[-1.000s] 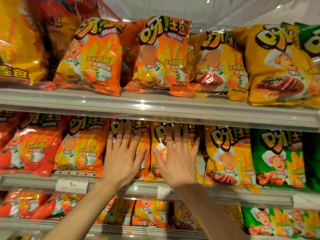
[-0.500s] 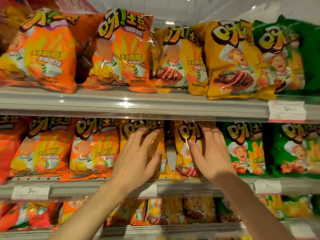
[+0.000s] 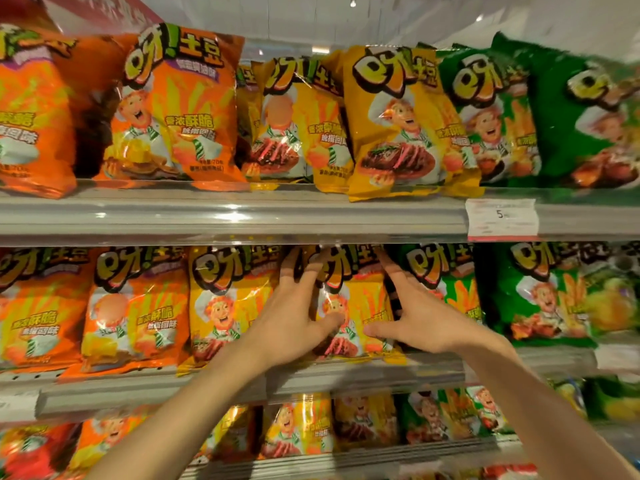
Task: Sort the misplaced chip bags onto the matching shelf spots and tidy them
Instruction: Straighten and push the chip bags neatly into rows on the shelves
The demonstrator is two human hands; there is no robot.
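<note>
A yellow chip bag [image 3: 353, 306] stands upright at the front of the middle shelf [image 3: 346, 375], its cartoon chef and a plate of meat facing out. To its left on the same shelf stands a second yellow bag [image 3: 221, 306], also upright, and beyond that two orange bags [image 3: 135, 306], the nearer leaning slightly. Just right of the first yellow bag begin the green bags [image 3: 446, 289], upright in a row. On the shelf above the yellow bag, the colours run alike: orange bags [image 3: 180, 109], then yellow bags [image 3: 398, 126] tilting forward over the edge, then green bags [image 3: 491, 119].
</note>
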